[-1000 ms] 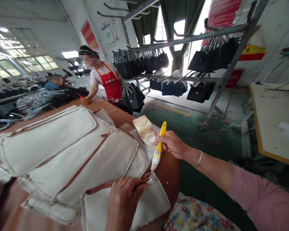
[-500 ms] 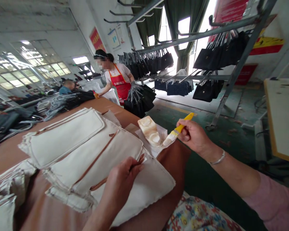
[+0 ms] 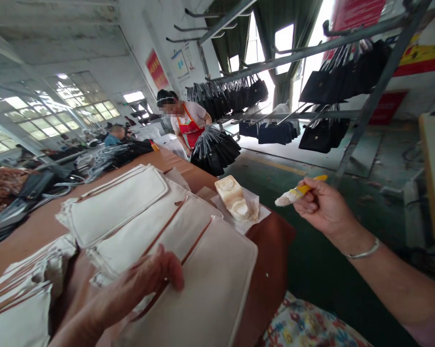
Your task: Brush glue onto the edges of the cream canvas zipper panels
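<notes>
My right hand is closed round the yellow handle of a paintbrush, its pale bristles pointing left, in the air right of the table. Left of it a cream-coloured block-like container, with whitish stuff in its hollows, rests on white paper. My left hand lies with fingers stretched over the brown-edged side of the nearest cream leather-like panel; some fingertips are hidden. Behind this panel more cream pieces lie overlapped in a row.
Brown sheeting covers the table. Another stack of cream pieces sits at lower left. Beyond the table a person in a red apron bends over black bags. More bags hang on a metal rack. A light-topped table stands far right.
My right hand has lifted the brush away from the container, to the right. The left hand has released its pinch on the panel's edge and moved left and down. The co-worker bends lower.
</notes>
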A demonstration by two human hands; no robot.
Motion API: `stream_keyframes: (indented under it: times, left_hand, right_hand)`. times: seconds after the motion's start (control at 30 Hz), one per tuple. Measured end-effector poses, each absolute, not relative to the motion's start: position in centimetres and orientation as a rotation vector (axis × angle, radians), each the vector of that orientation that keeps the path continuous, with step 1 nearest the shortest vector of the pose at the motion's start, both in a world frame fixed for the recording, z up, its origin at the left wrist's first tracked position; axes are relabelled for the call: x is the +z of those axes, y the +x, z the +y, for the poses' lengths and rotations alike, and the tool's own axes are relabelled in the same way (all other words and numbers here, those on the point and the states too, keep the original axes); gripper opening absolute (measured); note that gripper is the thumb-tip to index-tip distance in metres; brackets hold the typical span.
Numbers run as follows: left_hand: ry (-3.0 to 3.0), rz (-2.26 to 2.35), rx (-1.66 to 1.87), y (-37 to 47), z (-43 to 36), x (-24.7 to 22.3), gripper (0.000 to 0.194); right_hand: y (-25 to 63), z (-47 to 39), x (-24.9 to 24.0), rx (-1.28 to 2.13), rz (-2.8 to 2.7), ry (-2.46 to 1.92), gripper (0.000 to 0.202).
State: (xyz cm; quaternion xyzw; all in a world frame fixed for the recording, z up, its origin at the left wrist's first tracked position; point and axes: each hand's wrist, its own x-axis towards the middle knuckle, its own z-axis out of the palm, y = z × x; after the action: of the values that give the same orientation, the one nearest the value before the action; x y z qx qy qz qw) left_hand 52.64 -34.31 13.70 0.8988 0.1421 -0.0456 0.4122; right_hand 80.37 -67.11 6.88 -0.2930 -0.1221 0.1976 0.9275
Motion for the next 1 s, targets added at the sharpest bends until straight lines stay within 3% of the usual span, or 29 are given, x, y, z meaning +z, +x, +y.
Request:
stream_keyframes:
  times: [0.1, 0.23, 0.3, 0.43, 0.57, 1.0]
  left_hand:
    - [2.333, 0.359, -0.365, 52.8, -34.0, 8.4, 0.054]
    - [2.692, 0.549, 0.029, 55.1, -34.4, 3.1, 0.03]
    - [2.727, 0.651, 0.171, 57.1, -35.0, 1.9, 0.029]
    - [2.654, 0.771, 0.114, 61.3, -36.3, 0.8, 0.04]
    - [2.539, 0.727, 0.099, 63.3, -37.2, 0.3, 0.036]
    - [2.126, 0.48, 0.278, 59.6, -40.3, 0.9, 0.032]
  right_hand:
    - [79.2, -65.4, 3.6, 0.478, -0.188, -0.642, 0.016]
    - [77.9, -63.1, 0.7, 0.521, -0.15, -0.725, 0.02]
    - [77.6, -61.7, 0.1, 0.499, -0.152, -0.801, 0.023]
    - [77.5, -58.4, -0.4, 0.389, -0.209, -0.964, 0.029]
    - [78.0, -55.6, -0.6, 0.308, -0.306, -1.105, 0.032]
    - [77.1, -54.2, 0.6, 0.092, -0.652, -1.464, 0.037]
